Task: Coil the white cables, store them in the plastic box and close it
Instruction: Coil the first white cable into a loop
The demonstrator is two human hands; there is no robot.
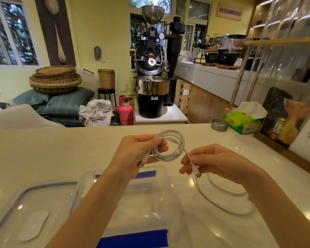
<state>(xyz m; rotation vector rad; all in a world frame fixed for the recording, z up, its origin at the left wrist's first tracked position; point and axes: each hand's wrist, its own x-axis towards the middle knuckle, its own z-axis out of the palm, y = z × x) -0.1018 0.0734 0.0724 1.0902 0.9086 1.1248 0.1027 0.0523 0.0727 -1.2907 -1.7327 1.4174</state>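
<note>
My left hand point(139, 151) holds a coiled white cable point(170, 145) in several loops above the table, its USB plug sticking out below my palm. My right hand point(215, 161) pinches the same cable's free end near its small connector. A second white cable point(220, 197) lies loose in a wide loop on the table under my right wrist. The clear plastic box point(161, 190) with blue clips stands open below my left forearm. Its clear lid point(34, 208) lies flat to the left of it.
The white table point(61, 154) stretches ahead. At its far right stand a small metal dish point(219, 125), a green tissue box point(242, 121) and a clear display case point(290, 111). A coffee roaster point(150, 68) and baskets are beyond the table.
</note>
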